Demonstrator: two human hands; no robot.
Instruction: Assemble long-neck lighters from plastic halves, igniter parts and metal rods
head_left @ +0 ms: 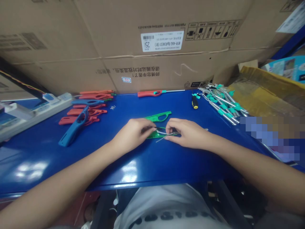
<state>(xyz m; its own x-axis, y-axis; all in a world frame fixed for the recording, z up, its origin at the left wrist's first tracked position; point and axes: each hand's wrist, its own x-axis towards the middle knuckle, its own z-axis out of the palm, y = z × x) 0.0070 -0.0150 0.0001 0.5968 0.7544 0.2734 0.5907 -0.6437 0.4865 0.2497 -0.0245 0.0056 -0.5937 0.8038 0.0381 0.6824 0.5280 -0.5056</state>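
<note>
Fingers [148, 126] of the left hand [130, 135] and the right hand [187, 133] are curled and pinched, tips almost meeting over a thin wire [164, 132]. Both pinches hold the wire, which runs between the hands. Directly beneath it, a green plastic lighter casing [154, 135] lies flat on the blue metal tabletop [43, 152], partly covered by both hands. A second green casing [157, 117] lies just beyond the fingers, apart from them.

Left of the hands lie a blue lighter casing [73, 127] and a stack of red lighter casings [83, 111]. A red lighter [150, 93] lies along the far edge. To the right are a screwdriver [194, 102] with a yellow-and-black handle and a pile of metal lighter barrels [221, 103] with teal fittings. A power strip [35, 111] sits at the left edge, and cardboard cartons [119, 47] stand behind the tabletop.
</note>
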